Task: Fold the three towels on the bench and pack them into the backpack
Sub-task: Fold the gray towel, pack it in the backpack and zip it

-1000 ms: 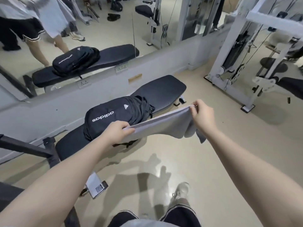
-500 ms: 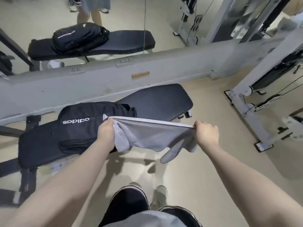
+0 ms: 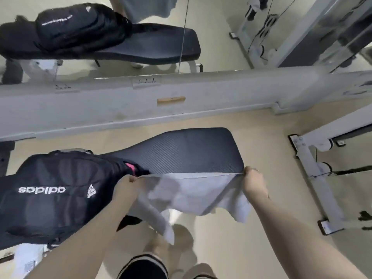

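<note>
A grey towel (image 3: 189,194) hangs stretched between my two hands at the near edge of the black bench (image 3: 181,152). My left hand (image 3: 125,187) pinches its left top corner beside the backpack. My right hand (image 3: 253,183) grips the right top corner at the bench's right end. The towel's lower part droops towards the floor. The black backpack (image 3: 50,190) lies on the bench's left half, white logo up, and something pink (image 3: 130,167) shows at its open top.
A mirror wall behind a grey ledge (image 3: 100,105) reflects the bench and backpack. A white cable machine frame (image 3: 314,164) stands on the floor to the right. My legs and shoes are below the towel.
The view has tilted down and moved closer to the bench. Both hands have lowered the stretched towel to the bench's near edge, with the left hand now by the backpack's opening.
</note>
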